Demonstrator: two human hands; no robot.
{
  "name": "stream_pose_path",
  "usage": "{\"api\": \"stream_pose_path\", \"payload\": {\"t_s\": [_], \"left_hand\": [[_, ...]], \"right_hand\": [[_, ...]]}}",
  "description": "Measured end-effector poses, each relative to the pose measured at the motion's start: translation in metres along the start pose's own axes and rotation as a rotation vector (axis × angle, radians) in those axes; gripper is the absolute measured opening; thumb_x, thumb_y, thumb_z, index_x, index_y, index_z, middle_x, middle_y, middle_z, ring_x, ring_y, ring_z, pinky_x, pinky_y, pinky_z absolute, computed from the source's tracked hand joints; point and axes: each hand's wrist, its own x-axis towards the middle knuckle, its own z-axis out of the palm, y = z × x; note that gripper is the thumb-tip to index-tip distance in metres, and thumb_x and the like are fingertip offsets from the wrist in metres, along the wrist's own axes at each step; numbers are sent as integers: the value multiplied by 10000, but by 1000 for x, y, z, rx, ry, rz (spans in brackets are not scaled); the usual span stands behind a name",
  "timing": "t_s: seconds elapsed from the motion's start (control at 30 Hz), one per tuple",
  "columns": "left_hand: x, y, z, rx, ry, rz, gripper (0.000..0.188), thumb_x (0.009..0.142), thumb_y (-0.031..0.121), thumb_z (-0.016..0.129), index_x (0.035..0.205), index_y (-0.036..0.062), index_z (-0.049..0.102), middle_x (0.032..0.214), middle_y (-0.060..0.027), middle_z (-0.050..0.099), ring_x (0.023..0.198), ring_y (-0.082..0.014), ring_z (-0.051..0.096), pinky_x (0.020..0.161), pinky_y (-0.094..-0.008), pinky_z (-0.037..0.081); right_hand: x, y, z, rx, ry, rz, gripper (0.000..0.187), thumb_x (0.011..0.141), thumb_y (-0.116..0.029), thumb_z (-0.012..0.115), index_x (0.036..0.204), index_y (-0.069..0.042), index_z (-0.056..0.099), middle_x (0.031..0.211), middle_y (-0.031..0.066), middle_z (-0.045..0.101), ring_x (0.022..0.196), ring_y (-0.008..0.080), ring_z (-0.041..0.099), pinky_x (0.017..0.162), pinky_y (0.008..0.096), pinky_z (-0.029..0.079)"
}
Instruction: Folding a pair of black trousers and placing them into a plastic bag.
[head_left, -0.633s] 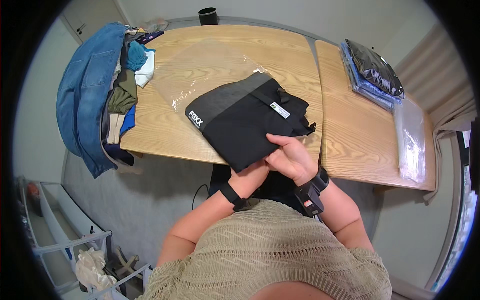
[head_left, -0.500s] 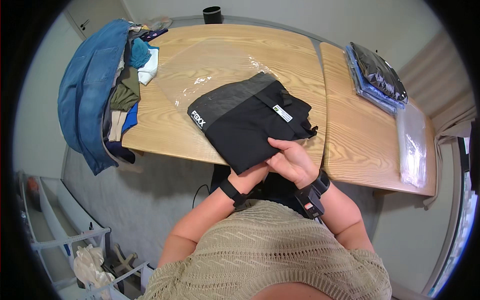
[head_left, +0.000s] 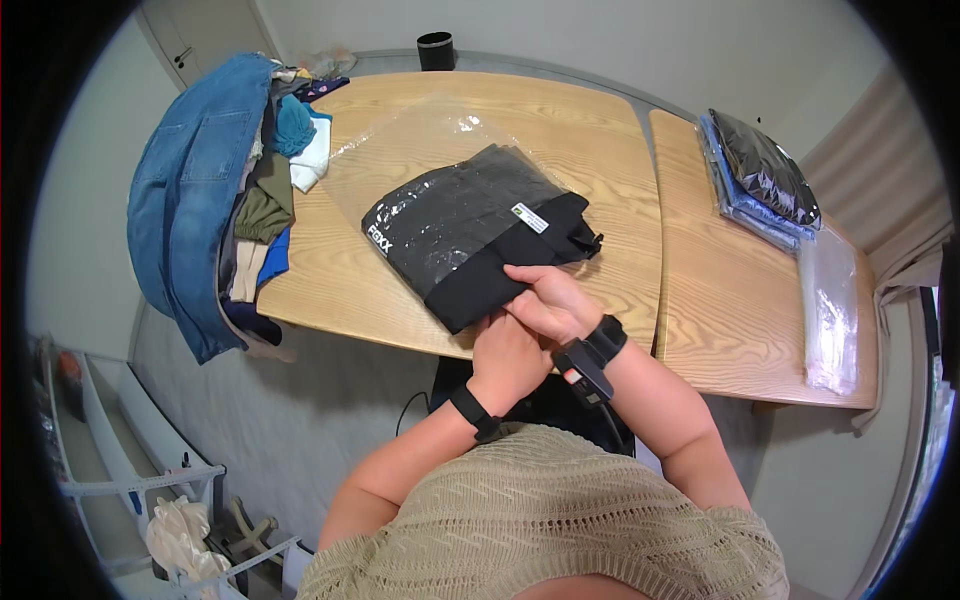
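Note:
A folded black garment (head_left: 470, 292) with a white label lies on the table, tilted toward me. Most of it is inside a clear plastic bag (head_left: 400, 140), whose far part is flat and unfilled. The near strip and the right end of the garment stick out of the bag. My right hand (head_left: 555, 305) grips the garment's near edge, thumb on top and fingers underneath. Just left of it, my left hand (head_left: 510, 357) is at the near corner, its fingers hidden under the garment and behind my right hand.
Loose clothes with blue denim (head_left: 190, 190) on top are heaped at the left. On the right-hand table (head_left: 720, 310) are a stack of bagged garments (head_left: 765, 175) and clear plastic bags (head_left: 830, 320). A black bin (head_left: 436, 53) stands beyond the table.
The garment has gone deeper into the bag, so less black cloth is bare. Both hands have followed it up and to the left; my left hand now shows more.

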Motion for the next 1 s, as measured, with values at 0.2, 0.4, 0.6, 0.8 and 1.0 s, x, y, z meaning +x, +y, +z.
{"api": "stream_pose_path", "payload": {"t_s": [0.2,0.4,0.6,0.8,1.0], "left_hand": [[1,1,-7,-296,252,65,391,669,169,716,1008,43,568,1018,-131,573,980,-322,520,846,-424,411],[0,-5,0,-331,53,-51,222,677,175,690,844,48,617,819,-102,644,902,-303,568,860,-421,407],[-9,-8,-5,111,38,170,413,811,305,592,1060,-25,589,1134,-197,549,1122,-374,454,1025,-500,295],[-41,-22,-42,16,-200,155,471,790,304,649,1157,20,567,1209,-210,504,1186,-388,430,1047,-489,309],[-46,-24,-39,262,-61,105,506,789,302,667,1137,-49,557,1244,-267,446,1203,-449,387,1012,-477,352]], "right_hand": [[41,8,19,14,10,-176,347,923,20,416,1266,62,389,1277,194,475,1165,320,484,1054,443,368],[93,-8,25,-44,-1,-153,303,926,5,435,1224,58,425,1250,190,509,1135,302,522,1016,417,399],[135,-40,6,-72,-52,-32,253,942,-104,469,1151,41,472,1092,190,602,970,291,611,892,341,488],[94,5,8,-142,30,-216,252,931,-63,473,1158,44,481,1145,175,573,1035,282,575,954,367,455],[87,15,40,-97,21,-171,231,910,-48,470,1117,55,475,1105,207,580,972,300,586,901,359,468]]}}
